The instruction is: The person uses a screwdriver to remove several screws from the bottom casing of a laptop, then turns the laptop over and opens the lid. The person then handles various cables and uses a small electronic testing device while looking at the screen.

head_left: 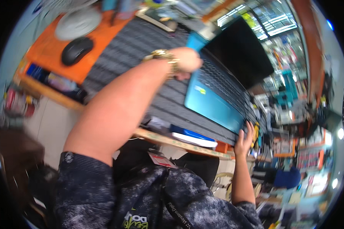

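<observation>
work at the laptop: judging by the pose, the laptop [227, 72] is being handled or steadied at its 2 ends; blur hides which.
next move at the base: as a judgement, it calls for a sure hold at both ends, level and clear of the raised screen [239, 53].
left hand: the left hand [184, 61] is at the left end of the base, fingers seemingly curled; blur and the angle hide the fingertips, so i cannot tell whether it grasps the edge or only rests there.
right hand: the right hand [245, 141] is released, fingers loosely spread and thumb apart, holding nothing visible; it is at the base's near right corner, and contact cannot be told.
laptop position: open on a grey striped mat [120, 45], teal base between the 2 hands, dark screen leaning back on the far side.
left wrist: 1 gold bracelet [163, 56].
mouse: 1 black mouse [77, 51] on the orange surface [44, 49], well apart from the laptop.
near table edge: 1 blue and white flat item [193, 136].
beyond the right hand: something yellow [255, 134], too blurred to name.
</observation>
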Demonstrator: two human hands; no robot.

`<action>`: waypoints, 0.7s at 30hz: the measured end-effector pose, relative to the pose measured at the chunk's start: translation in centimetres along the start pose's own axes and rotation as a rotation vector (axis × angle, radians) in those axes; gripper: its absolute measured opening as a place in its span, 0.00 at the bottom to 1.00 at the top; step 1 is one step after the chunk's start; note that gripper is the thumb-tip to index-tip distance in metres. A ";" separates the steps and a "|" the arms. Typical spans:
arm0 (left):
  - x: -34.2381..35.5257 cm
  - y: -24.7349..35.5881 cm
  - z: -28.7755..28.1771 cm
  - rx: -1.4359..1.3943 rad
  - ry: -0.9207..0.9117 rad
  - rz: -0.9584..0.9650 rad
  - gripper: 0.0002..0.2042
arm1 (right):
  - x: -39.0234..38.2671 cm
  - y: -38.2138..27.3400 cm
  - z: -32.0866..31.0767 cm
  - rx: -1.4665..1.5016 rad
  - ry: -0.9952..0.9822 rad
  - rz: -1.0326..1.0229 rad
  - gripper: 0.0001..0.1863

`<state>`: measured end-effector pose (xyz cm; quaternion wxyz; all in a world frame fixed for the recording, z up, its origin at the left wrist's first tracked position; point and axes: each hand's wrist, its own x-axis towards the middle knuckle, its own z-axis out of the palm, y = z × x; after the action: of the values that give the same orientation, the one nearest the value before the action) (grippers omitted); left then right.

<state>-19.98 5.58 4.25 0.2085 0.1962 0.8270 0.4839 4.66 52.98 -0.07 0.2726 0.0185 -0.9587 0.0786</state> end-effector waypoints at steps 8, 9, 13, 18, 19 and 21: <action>1.5 -0.3 2.0 0.090 0.144 0.034 0.25 | 1.0 1.0 -0.4 0.055 0.113 0.055 0.33; 1.7 -0.7 2.3 0.067 0.142 0.020 0.25 | 0.5 0.9 -0.5 0.058 0.127 0.058 0.34; 2.5 -1.5 1.9 0.075 0.186 0.022 0.25 | 0.1 1.1 -1.9 0.103 0.233 0.056 0.34; 3.1 -2.6 1.8 0.101 0.257 0.050 0.26 | -0.8 1.8 -2.8 0.184 0.392 0.049 0.32; 2.8 -2.8 1.5 0.104 0.287 0.042 0.27 | -0.8 1.6 -3.1 0.213 0.405 0.045 0.32; 2.5 -2.9 1.9 0.124 0.333 -0.005 0.28 | -1.0 1.8 -3.6 0.270 0.423 0.024 0.31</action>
<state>-21.40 6.89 0.49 0.0576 0.1239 0.8788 0.4573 7.25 55.34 2.11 0.4615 0.0263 -0.8611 0.2116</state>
